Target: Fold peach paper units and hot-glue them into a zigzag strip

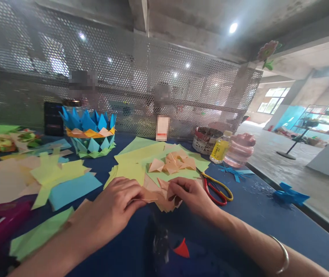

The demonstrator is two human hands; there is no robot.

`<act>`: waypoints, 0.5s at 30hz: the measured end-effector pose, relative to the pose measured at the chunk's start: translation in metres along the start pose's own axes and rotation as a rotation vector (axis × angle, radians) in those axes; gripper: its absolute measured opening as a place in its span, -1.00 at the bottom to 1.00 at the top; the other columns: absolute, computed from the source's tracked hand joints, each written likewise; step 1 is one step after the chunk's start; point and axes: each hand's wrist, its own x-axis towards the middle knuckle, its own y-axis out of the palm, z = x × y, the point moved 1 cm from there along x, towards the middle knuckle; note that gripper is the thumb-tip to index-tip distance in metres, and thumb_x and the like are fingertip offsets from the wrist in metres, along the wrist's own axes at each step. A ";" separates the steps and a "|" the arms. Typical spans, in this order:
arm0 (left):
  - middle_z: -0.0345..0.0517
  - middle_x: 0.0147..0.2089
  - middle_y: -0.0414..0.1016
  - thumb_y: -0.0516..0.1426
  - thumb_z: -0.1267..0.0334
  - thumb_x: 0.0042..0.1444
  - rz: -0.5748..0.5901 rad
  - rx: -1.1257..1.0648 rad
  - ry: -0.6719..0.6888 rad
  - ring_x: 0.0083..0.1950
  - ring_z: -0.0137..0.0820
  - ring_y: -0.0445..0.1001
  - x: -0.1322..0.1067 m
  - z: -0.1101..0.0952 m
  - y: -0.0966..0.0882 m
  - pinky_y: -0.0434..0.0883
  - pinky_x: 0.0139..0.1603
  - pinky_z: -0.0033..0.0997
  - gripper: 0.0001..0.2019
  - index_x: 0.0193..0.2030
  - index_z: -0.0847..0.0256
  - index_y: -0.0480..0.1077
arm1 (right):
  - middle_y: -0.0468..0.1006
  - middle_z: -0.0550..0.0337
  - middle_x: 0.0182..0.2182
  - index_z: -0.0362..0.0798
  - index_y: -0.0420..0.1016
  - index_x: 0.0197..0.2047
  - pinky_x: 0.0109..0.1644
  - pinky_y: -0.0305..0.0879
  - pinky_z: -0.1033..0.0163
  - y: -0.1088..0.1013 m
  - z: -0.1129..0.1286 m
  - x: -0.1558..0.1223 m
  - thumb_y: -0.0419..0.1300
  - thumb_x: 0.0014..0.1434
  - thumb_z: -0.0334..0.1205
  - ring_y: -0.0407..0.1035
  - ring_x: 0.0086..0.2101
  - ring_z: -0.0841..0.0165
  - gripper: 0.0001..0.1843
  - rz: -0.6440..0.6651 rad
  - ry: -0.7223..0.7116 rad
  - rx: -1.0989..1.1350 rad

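Observation:
Above the front of the table, my left hand (121, 200) pinches a peach-coloured piece of paper (150, 197) between thumb and fingers. My right hand (190, 194) is closed on a small folded peach paper (163, 184), close to the left hand's piece. Beneath both hands lie layered peach sheets (167, 206). Just beyond them, several folded peach paper pieces (177, 163) rest on a light green sheet (155, 176). Scissors (221, 201) with red and yellow handles lie right of my right hand, blades partly hidden.
A blue, orange and green folded-paper basket (91, 132) stands back left. Coloured sheets (74, 190) and a purple tool (11, 223) lie left. A round container (205, 140), yellow-labelled bottle (220, 149) and pink bottle (241, 150) stand back right, before a perforated screen (199, 92).

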 end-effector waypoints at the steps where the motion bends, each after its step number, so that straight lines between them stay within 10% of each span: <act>1: -0.22 -0.30 0.46 0.10 0.27 0.28 -0.009 0.000 0.007 -0.18 -0.27 0.40 0.000 0.001 0.000 0.28 -0.14 -0.25 -0.87 -0.32 0.13 0.38 | 0.44 0.22 -0.52 -0.06 0.38 -0.50 -0.45 0.27 0.36 -0.001 -0.001 0.001 0.14 0.16 0.05 0.31 -0.53 0.45 -0.63 -0.007 0.015 0.030; 15: -0.22 -0.32 0.43 0.08 0.20 0.30 0.008 0.012 0.013 -0.19 -0.27 0.37 0.000 0.006 0.002 0.25 -0.15 -0.26 -0.81 -0.36 0.14 0.34 | 0.49 0.24 -0.48 -0.07 0.44 -0.49 -0.35 0.22 0.35 -0.007 -0.009 0.003 0.17 0.07 -0.22 0.31 -0.45 0.45 -0.84 -0.151 0.075 0.131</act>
